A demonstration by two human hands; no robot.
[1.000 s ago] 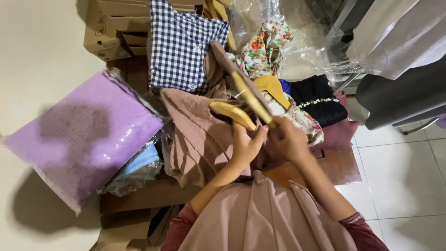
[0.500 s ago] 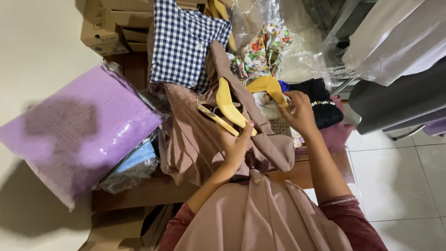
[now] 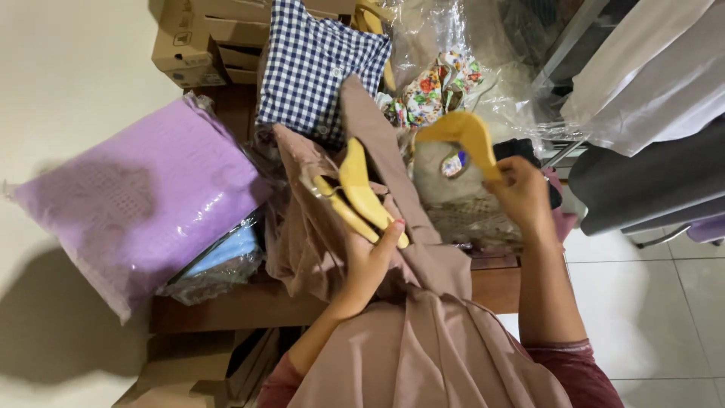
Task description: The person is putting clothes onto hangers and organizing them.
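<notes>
Hangers: the left hand (image 3: 370,261) grips a yellow pair (image 3: 355,193) over the brown cloth (image 3: 317,227) at centre; the right hand (image 3: 521,193) clasps a third (image 3: 461,132) further right. Keeping them apart looks wise, since hooks snag cloth easily. Left lies a purple pack (image 3: 136,204), behind a checked shirt (image 3: 317,68), right clear plastic (image 3: 483,45) and hanging garments (image 3: 649,91), crowding the reach.

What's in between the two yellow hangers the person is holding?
In the head view, a strip of dusty-pink fabric runs up between the left-hand hanger and the right-hand hanger.
</notes>
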